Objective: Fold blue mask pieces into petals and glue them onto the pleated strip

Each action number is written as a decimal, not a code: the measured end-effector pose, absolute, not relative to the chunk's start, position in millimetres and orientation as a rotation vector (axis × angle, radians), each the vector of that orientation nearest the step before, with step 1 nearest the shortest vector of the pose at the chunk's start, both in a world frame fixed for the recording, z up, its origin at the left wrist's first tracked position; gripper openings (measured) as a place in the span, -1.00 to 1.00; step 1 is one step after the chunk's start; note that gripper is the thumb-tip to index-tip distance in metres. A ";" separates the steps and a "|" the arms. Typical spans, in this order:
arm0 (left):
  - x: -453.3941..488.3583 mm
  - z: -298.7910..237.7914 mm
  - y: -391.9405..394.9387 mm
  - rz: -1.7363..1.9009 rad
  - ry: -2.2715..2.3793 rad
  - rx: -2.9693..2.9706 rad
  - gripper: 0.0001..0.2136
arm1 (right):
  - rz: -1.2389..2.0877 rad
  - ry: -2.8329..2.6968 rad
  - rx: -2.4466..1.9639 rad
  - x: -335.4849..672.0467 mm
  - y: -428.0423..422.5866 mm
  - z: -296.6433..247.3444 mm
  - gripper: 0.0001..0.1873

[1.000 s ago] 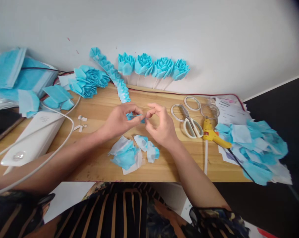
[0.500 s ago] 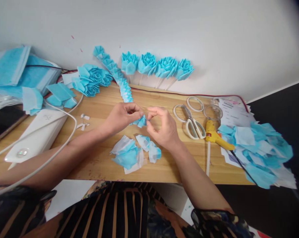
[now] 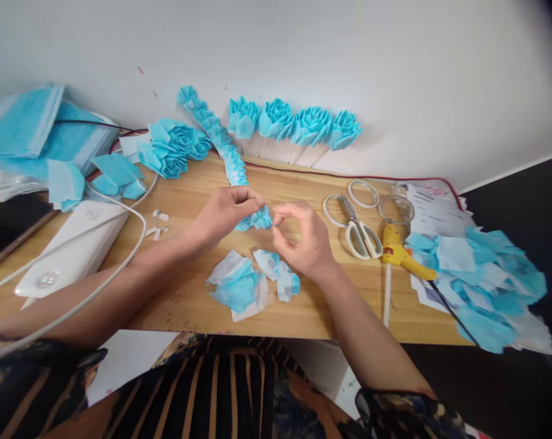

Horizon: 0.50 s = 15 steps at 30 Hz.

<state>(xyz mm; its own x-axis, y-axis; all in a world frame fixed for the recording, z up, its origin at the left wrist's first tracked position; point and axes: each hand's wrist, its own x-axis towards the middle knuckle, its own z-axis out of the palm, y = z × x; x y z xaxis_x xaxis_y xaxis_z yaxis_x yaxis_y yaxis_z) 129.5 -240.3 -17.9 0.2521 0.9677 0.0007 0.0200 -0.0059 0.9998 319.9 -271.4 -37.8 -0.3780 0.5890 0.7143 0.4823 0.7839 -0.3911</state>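
Between my hands is a small gathered piece of blue fabric [image 3: 261, 217]. My left hand [image 3: 223, 213] pinches it from above with thumb and forefinger, so part of it is hidden. At its right tip, the thumb and forefinger of my right hand [image 3: 303, 235] are pinched together on the edge, forming a ring. Just below lie loose blue and white fabric pieces [image 3: 237, 289], with smaller scraps [image 3: 278, 274] beside them. Behind my left hand, a row of folded blue petals [image 3: 216, 137] runs up from the table to the wall.
Several finished blue fabric flowers [image 3: 276, 119] lean on the wall. Scissors [image 3: 360, 235], tape rolls [image 3: 364, 193], a yellow glue gun [image 3: 401, 253] and a heap of fabric pieces [image 3: 486, 274] are at right. At left are a white power bank [image 3: 75, 244], its cable, a phone [image 3: 15, 222] and masks [image 3: 24, 128].
The whole view has shifted slightly to the right. Slightly more of the blue piece shows between my fingers; both hands keep their pinch.
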 end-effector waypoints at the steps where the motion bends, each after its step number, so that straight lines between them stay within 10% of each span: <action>1: 129.5 -17.8 -240.0 1.014 1.032 1.322 -0.83 | 0.141 -2.045 -0.788 319.9 -271.5 -37.8 -0.47; 15: 128.1 -22.0 -234.9 1.094 1.075 1.290 -0.81 | 0.146 -2.078 -0.792 320.2 -270.9 -39.4 -0.53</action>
<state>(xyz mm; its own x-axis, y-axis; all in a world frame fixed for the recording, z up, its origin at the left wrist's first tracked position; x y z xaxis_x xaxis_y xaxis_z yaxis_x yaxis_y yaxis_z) 128.1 -234.9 -22.0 0.1688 0.9856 0.0121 -0.0050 -0.0115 0.9999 320.2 -270.9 -39.4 -0.4077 0.5857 0.7006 0.4820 0.7897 -0.3796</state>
